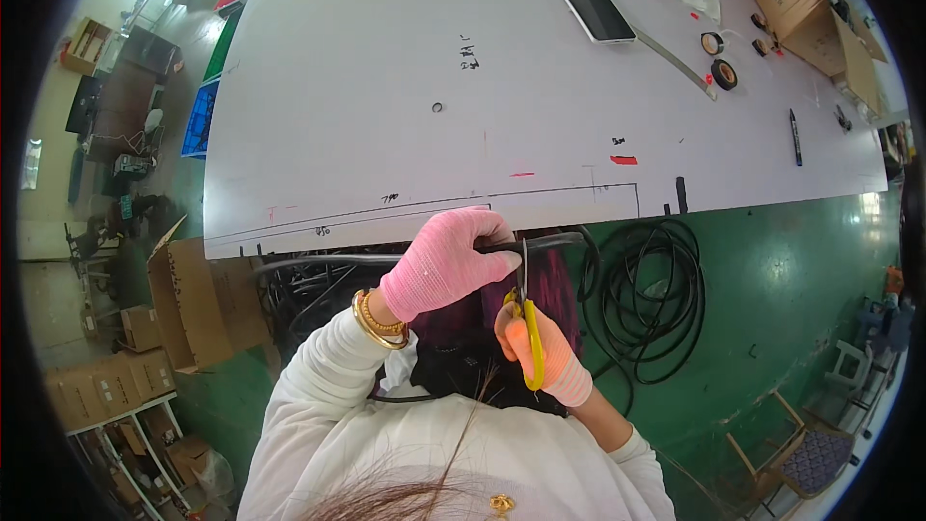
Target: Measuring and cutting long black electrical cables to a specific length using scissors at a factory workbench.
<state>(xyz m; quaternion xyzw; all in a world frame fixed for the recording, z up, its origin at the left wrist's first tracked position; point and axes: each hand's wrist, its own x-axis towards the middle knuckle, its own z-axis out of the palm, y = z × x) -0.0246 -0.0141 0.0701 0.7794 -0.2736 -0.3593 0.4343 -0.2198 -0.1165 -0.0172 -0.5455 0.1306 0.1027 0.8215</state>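
My left hand (449, 265), in a pink knit glove, is closed round a thick black cable (357, 259) at the near edge of the white table. The cable runs out to both sides of the fist. In my right hand (545, 347), gloved in orange and pink stripes, is a pair of yellow-handled scissors (535, 345). Their blades point away from me and meet the cable just right of the left fist. Whether the blades have cut into it I cannot tell.
Coils of black cable (648, 304) lie on the green floor to the right. A cardboard box (207, 304) stands at the left. On the white table (347, 116) are a phone-like device (593, 8), tape rolls (723, 74) and a black marker (796, 138). A chair (805, 458) is at lower right.
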